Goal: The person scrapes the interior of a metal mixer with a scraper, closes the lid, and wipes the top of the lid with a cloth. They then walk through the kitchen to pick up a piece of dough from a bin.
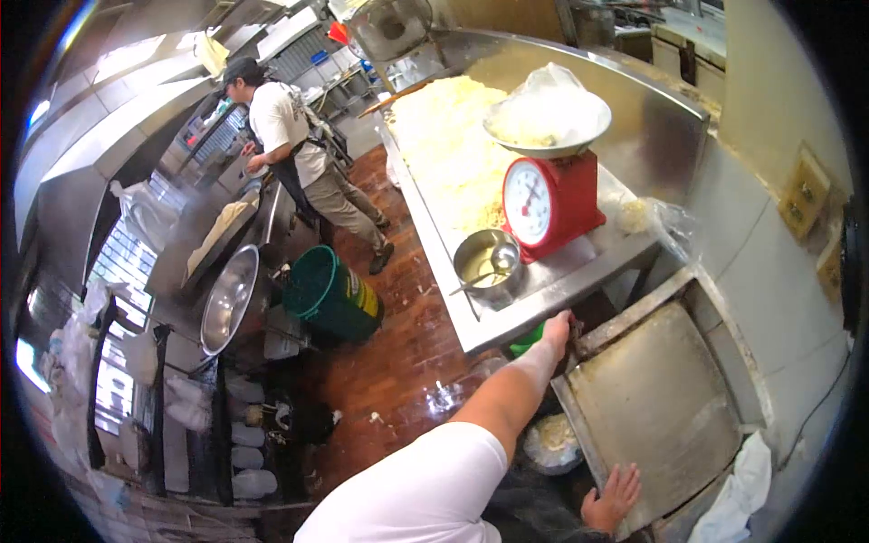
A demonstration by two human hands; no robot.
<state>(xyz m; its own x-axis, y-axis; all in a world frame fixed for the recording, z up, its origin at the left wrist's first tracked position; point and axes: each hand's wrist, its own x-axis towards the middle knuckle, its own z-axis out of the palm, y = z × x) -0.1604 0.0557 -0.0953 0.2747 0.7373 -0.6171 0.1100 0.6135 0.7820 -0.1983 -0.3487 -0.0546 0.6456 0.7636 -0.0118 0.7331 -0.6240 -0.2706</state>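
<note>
My left hand (554, 331) reaches down below the corner of the steel table (534, 306), beside a green object (528, 340) and the upper edge of a metal-topped unit (665, 412). Its fingers are mostly hidden, so what they touch does not show. My right hand (615, 500) lies with fingers spread on the near edge of that unit's worn metal top. Between my arms, lower down, a bowl (553, 442) holds pale stuff in plastic. On the table stand a red dial scale (552, 201) with a white pan (548, 122), and a metal pot (487, 262) containing liquid and a spoon.
A pale yellow heap (448, 145) covers much of the table. Across the red-brown floor are a green bin (331, 294), a large metal bowl (230, 299) and a person (285, 136) at a counter. A white cloth (738, 493) hangs at lower right.
</note>
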